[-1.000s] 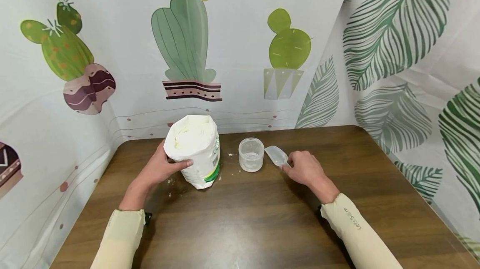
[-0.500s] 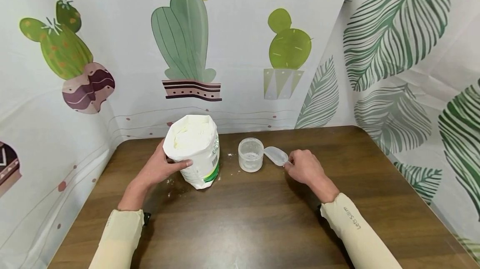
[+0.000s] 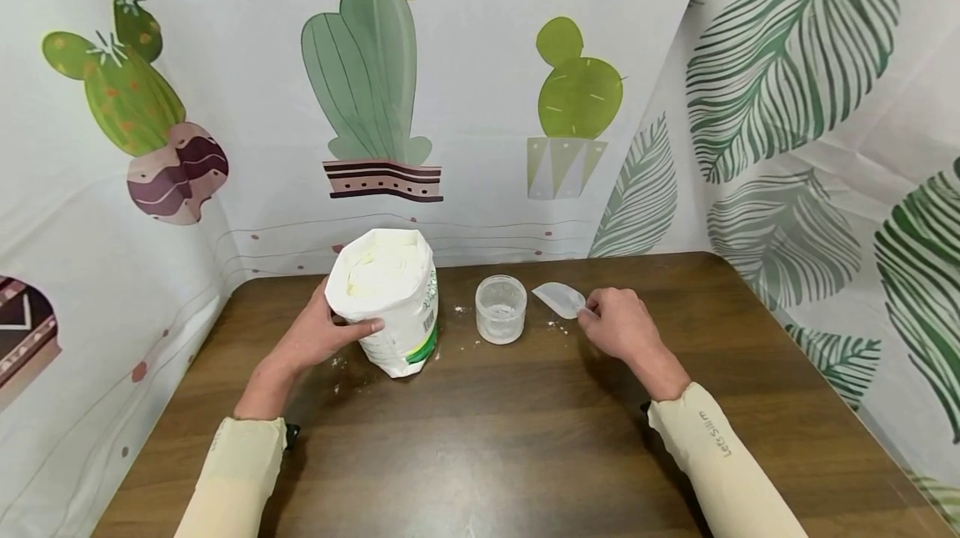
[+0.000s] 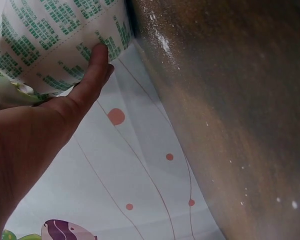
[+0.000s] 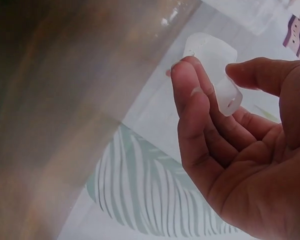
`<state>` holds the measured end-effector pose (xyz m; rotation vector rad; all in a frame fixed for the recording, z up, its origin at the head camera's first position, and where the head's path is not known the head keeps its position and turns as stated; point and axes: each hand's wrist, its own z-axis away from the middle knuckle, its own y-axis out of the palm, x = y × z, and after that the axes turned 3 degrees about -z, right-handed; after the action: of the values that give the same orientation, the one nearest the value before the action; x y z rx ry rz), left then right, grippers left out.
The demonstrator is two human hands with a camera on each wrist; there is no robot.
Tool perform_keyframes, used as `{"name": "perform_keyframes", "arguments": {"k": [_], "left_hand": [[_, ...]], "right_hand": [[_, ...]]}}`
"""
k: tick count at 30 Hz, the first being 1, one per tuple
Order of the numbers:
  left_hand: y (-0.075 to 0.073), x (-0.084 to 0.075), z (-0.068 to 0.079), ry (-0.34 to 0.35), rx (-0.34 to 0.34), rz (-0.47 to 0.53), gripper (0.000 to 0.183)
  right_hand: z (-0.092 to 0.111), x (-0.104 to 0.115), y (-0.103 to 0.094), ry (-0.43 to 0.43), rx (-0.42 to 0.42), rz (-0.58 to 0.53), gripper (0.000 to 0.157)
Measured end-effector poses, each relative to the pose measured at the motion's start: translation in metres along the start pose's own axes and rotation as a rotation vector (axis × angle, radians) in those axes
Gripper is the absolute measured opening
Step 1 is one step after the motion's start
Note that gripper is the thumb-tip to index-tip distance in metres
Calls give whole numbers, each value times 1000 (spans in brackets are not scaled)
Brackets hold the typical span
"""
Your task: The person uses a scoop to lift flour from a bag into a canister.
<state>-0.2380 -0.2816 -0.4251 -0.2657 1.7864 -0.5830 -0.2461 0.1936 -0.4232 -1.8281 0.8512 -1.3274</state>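
Fingers [image 5: 187,85] and thumb of the right hand [image 3: 621,323] are closed in a pinch on the handle of the scoop [image 3: 558,301], which is just right of the jar [image 3: 501,313] without touching it. Left of the jar and apart from it stands the bag [image 3: 405,329], gripped by the left hand [image 3: 315,338], thumb across its front and a finger laid along its side. Judging by how things lie, the opening is done: the bag gapes, with powder [image 3: 381,273] high inside. Little else seems finished, since the jar shows only whitish traces low down and plenty of unfilled room. Whether the scoop carries powder I cannot tell. Specks [image 3: 557,326] lie to the jar's right, with others left of it, so wiping up also looks undone.
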Motion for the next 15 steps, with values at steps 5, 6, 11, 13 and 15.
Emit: {"name": "perform_keyframes", "arguments": {"k": [5,6,11,13,15], "left_hand": [[-1,2,3,-13,1,2,98],[-1,3,3,-10,3,5,98],[0,4,2,31,10,9,98],[0,3,-1,46,8,16,98],[0,2,-3,45,7,26,99]], "right_hand": [[1,2,-6,-17,-53,-23,15],[1,3,-7,-22,-63,-24,15],[-1,5,-14,-45,-108,-23,15],[-3,6,-19,-60,-130,-24,14],[-5,7,-23,-76,-147,-27,14]]}}
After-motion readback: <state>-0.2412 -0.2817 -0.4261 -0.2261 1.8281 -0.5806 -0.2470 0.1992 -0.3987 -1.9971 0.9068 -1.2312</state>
